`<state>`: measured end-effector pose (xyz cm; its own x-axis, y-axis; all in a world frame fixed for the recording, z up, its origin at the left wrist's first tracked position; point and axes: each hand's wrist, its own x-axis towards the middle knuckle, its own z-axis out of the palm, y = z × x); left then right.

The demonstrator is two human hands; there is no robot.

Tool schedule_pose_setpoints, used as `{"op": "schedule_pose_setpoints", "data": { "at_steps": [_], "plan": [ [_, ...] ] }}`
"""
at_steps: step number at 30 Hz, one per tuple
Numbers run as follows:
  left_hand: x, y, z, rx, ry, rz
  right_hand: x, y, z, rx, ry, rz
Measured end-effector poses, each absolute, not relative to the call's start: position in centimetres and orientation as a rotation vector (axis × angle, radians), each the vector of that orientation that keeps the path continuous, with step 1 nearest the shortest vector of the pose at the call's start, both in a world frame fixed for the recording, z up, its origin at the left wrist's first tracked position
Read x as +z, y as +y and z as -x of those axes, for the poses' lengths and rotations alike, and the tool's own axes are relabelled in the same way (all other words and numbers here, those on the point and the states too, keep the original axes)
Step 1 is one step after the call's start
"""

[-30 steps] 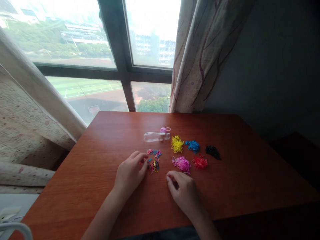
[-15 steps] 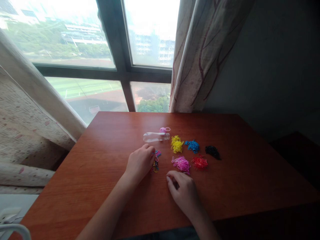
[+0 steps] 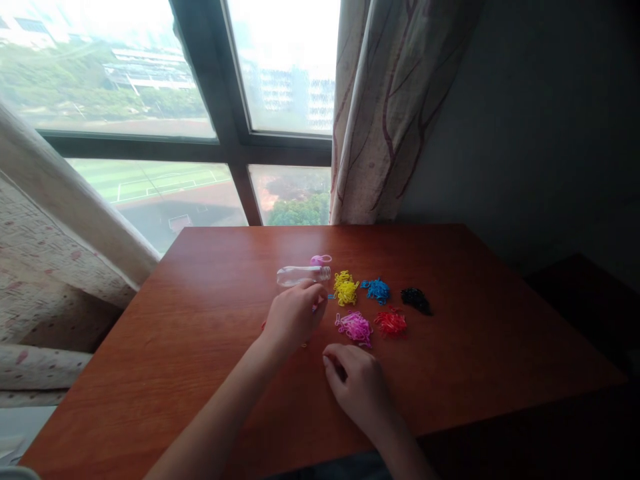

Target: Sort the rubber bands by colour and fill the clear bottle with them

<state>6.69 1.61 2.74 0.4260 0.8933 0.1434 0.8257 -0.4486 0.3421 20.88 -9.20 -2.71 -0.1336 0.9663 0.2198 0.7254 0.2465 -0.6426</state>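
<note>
The left hand (image 3: 295,315) hangs over the desk (image 3: 465,380) with its fingers bunched together, clamped on a small blue band (image 3: 331,297) that pokes out past the fingertips towards the yellow pile (image 3: 345,290). Beneath and beside this hand lie other loose bands, mostly hidden by it; a bit of red shows on its left side and a pale loop (image 3: 303,345) below. The right hand (image 3: 357,377) rests on the desk nearer the person, its fingers curled and the thumb tip close to the forefinger; I cannot tell whether they touch or hold anything. Just beyond it sits the pink pile (image 3: 355,328), with the red pile (image 3: 391,323) next to that on the right. Behind these two stand the yellow pile and the blue pile (image 3: 377,291), and the black pile (image 3: 416,301) lies farthest right. A clear bottle (image 3: 300,275) lies on its side past the left hand, neck pointing right, near the yellow pile. Just behind its neck is a pink cap (image 3: 317,261) with a loop. Past the desk is a window (image 3: 235,147) between patterned curtains (image 3: 390,113)
</note>
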Motion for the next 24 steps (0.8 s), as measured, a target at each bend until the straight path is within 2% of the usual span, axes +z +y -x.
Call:
{"op": "schedule_pose_setpoints", "data": {
  "at_steps": [5,12,18,24],
  "plan": [
    [3.6,3.9,-12.8,0.396,1.343,-2.535,-3.0,-9.2,-20.9,0.496,-1.924,1.555],
    [2.7,6.3,-18.1,0.272,1.316,-2.543,-3.7,-9.0,-20.9,0.429,-1.923,1.569],
    [2.5,5.6,-16.5,0.315,1.311,-2.524,-3.7,-9.0,-20.9,0.482,-1.912,1.542],
    [3.4,3.4,-10.8,0.484,1.317,-2.466,-3.1,-9.1,-20.9,0.531,-1.911,1.543]
  ]
}}
